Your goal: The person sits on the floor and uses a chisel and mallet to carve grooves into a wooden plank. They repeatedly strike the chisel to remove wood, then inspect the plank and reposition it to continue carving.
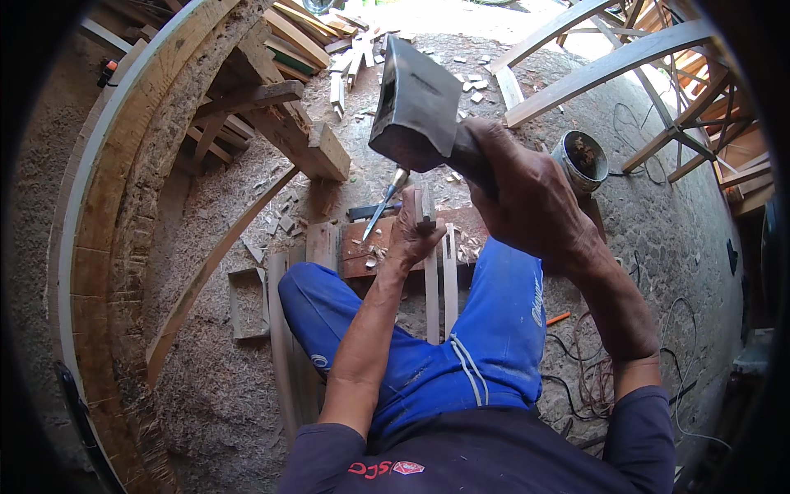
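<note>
My right hand (535,198) is wrapped round the short handle of a hatchet (415,107), raised in front of me with its broad dark metal head up and to the left. Below it, my left hand (409,235) closes on a narrow wooden strip (432,296), whose upper end stands up between thumb and fingers. Beside that strip lies a second, slotted strip (449,284). A chisel (380,212) with a bluish blade rests just left of my left hand, over a reddish wooden block (356,262) strewn with chips. The strip's far side is hidden by my fingers.
A large curved timber (95,247) rises at the left, by a thick beam (329,156). A metal bucket (583,160) stands right of my right hand. Curved wooden frames (609,70) fill the upper right. Cables (584,362) and an orange stick (558,319) lie by my leg.
</note>
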`<control>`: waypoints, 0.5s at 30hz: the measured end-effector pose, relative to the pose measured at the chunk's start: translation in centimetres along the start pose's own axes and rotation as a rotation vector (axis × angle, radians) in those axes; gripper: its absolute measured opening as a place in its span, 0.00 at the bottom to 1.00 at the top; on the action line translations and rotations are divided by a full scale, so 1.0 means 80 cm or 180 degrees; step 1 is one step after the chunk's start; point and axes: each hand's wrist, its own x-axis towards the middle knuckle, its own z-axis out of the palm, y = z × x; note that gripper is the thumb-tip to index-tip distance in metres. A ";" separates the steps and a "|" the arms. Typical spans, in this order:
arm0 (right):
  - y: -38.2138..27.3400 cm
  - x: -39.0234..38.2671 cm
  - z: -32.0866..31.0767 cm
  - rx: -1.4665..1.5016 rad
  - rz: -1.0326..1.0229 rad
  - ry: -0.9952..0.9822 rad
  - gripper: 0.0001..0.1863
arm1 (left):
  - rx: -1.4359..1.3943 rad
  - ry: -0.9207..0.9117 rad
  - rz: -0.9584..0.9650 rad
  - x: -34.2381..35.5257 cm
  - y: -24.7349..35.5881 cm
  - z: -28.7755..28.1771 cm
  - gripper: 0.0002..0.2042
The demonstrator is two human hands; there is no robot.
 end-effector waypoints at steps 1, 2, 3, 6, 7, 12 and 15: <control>-0.003 -0.002 0.006 0.0222 0.0094 0.0183 0.22 | -0.0047 0.0057 -0.0110 -0.002 0.002 0.003 0.32; -0.004 -0.005 0.014 0.0444 0.0191 0.0366 0.20 | -0.0094 0.0113 -0.0221 -0.005 0.005 0.004 0.30; 0.008 -0.018 0.027 0.0084 0.0418 -0.0390 0.18 | -0.0188 -0.0285 -0.0636 -0.004 0.002 0.005 0.28; 0.040 -0.046 0.063 -0.0423 0.0965 -0.1930 0.14 | -0.0138 -0.0777 -0.0718 0.007 0.002 0.002 0.25; 0.041 -0.043 0.054 -0.0504 0.0968 -0.2008 0.14 | 0.0163 -0.0460 -0.0103 -0.003 0.005 0.005 0.26; 0.031 -0.040 0.029 -0.0200 0.0507 -0.1075 0.19 | 0.0088 -0.0153 -0.0049 0.005 0.002 0.009 0.29; 0.009 -0.029 0.012 0.0076 0.0667 -0.0271 0.18 | 0.0377 0.0256 0.0243 0.000 0.013 0.010 0.23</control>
